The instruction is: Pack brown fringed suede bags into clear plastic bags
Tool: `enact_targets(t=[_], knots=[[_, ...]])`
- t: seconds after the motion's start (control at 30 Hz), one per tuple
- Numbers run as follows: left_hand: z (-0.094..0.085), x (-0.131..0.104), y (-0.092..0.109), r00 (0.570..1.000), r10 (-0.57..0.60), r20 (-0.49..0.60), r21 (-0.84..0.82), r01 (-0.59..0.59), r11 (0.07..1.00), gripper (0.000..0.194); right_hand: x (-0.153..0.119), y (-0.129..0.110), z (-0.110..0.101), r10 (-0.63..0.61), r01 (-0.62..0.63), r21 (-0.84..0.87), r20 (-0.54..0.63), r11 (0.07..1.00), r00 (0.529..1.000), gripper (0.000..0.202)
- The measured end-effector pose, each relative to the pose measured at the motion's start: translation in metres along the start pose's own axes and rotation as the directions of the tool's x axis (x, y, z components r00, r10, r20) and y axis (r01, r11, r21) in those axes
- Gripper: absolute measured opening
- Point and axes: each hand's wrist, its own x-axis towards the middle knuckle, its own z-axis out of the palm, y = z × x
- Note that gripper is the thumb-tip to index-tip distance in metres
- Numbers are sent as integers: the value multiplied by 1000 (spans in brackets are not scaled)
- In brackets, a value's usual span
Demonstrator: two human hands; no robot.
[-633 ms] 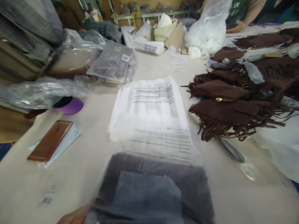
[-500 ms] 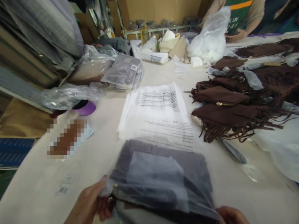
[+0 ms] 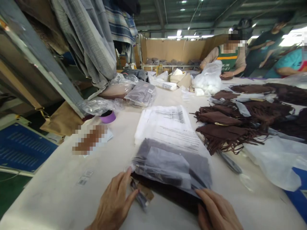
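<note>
On the tabletop, a bag covers a dark item except its near edge; left hand half-open, right hand gripping the bag

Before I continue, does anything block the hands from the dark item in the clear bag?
Nothing visible blocks the dark item: left hand and right hand are at the near corners of the clear bag. A brown tag lies beside the left hand.
</note>
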Motion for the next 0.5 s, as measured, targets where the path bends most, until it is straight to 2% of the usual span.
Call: enact_targets(t=[0.03, 0.07, 0.13, 0.27, 0.37, 0.5], knots=[[1, 5, 5, 982, 185, -37, 84, -182, 980, 46, 8, -6, 3, -64, 64, -8, 0, 998, 998, 34], [3, 13, 11, 946, 322, -35, 132, -315, 940, 41, 16, -10, 7, -91, 90, -19, -2, 996, 996, 34], [10, 30, 24, 884, 467, -9, 157, -460, 874, 36, 28, -16, 16, -67, 66, -42, -28, 997, 997, 34], [30, 54, 39, 817, 575, -33, 66, -572, 817, 28, 36, -17, 30, -26, 22, -43, -78, 999, 997, 25], [36, 55, 33, 777, 621, -106, 17, -623, 782, 26, 35, -14, 30, -17, 16, -10, -98, 1000, 995, 27], [31, 49, 19, 729, 657, -191, -21, -673, 740, 22, 38, -13, 25, -42, 44, 12, -142, 999, 989, 39]])
